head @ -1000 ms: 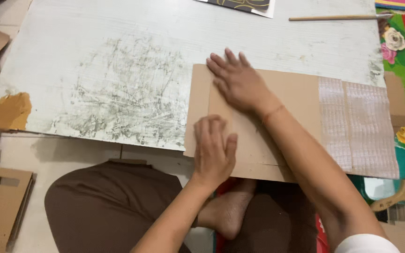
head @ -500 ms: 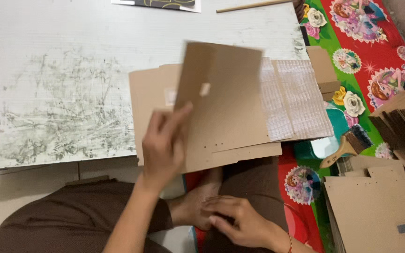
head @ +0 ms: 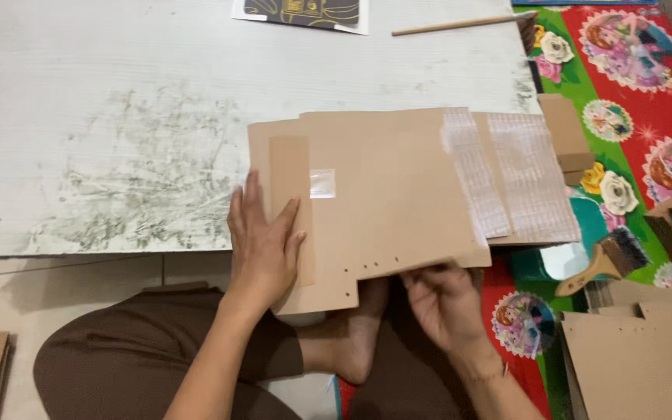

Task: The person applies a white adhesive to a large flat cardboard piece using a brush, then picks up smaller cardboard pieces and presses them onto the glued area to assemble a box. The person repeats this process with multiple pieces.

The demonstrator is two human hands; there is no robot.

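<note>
Lying under left fingers [head: 262, 214]: cardboard sheet [head: 386, 194]

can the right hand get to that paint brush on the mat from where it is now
Probably yes. The right hand sits under the cardboard sheet's near edge, and only open floral mat lies between it and the brush.

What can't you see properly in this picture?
- Head view: the right hand has its fingertips tucked under the brown card sheet, so its grip is hidden.
- The lower cards beneath that sheet are mostly covered.
- The paintbrush bristles are blurred.
- The dark printed sheet is cut off by the top edge.
- The left hand lies flat on the sheet.
</note>
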